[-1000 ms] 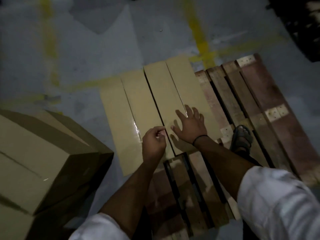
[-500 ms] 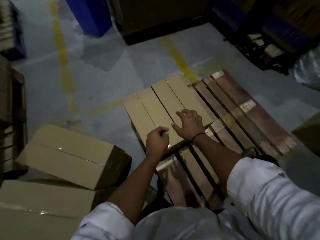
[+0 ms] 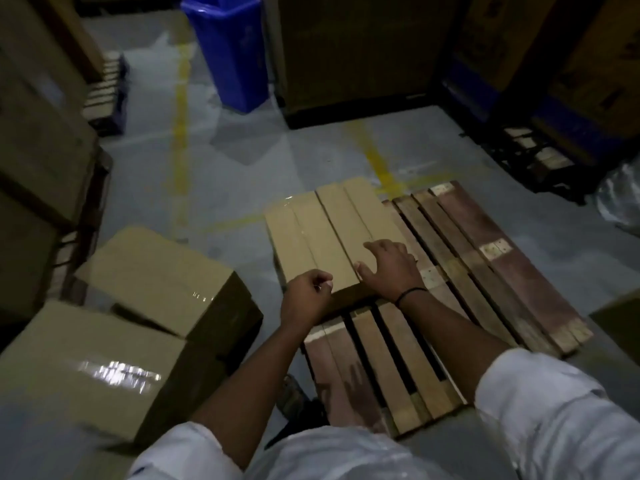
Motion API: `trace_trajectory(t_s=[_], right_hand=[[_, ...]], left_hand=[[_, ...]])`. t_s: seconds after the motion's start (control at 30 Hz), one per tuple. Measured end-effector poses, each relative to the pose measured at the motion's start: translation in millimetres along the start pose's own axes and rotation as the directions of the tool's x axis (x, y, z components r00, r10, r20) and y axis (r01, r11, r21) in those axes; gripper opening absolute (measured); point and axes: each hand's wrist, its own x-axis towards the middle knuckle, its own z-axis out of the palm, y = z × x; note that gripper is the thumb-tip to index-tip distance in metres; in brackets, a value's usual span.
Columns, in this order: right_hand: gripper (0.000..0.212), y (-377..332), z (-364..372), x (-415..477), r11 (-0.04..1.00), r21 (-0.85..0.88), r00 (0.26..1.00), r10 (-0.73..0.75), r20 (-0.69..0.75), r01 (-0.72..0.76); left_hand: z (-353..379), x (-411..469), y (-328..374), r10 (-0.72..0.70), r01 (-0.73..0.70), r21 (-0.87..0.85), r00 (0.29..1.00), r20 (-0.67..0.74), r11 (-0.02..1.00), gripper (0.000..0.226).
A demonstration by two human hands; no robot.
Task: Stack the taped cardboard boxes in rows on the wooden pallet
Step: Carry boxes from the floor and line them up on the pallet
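While dim all around, can still make out a wooden pallet point(image 3: 485, 271) on the grey floor point(image 3: 277, 161). Two taped cardboard boxes point(image 3: 332, 233) side by side on its 10 o'clock corner. Right hand point(image 3: 391, 265) flat on the right-side box top, fingers spread wide, gripping nothing. Left hand point(image 3: 304, 299) at the near box edge, fingers curled narrow; cannot tell if pinching anything. More boxes point(image 3: 159, 282) off at 9 o'clock on the floor. Blue bin point(image 3: 232, 53) far off at 11 o'clock.
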Motion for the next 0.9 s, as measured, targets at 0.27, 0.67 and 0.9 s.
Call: trace_trajectory(t_s=[0.27,0.67,0.9], right_hand=[[0.054,-11,13,-114,0.971,0.098,0.974,-0.222,0.039,0.218],[0.055,-110,80,-248,0.849,0.140,0.820,-0.528,0.222,0.509],[0.056,-179,129,-328,0.778,0.093,0.724,-0.616,0.311,0.621]], left_hand=[[-12,-166,-41,-0.183,0.186,-0.004,0.965,-0.189,0.983,0.012],[-68,-356,-114,-0.437,0.401,-0.177,0.786,-0.439,0.899,0.012],[-111,-459,-175,-0.506,0.433,-0.265,0.696,-0.509,0.862,0.010]])
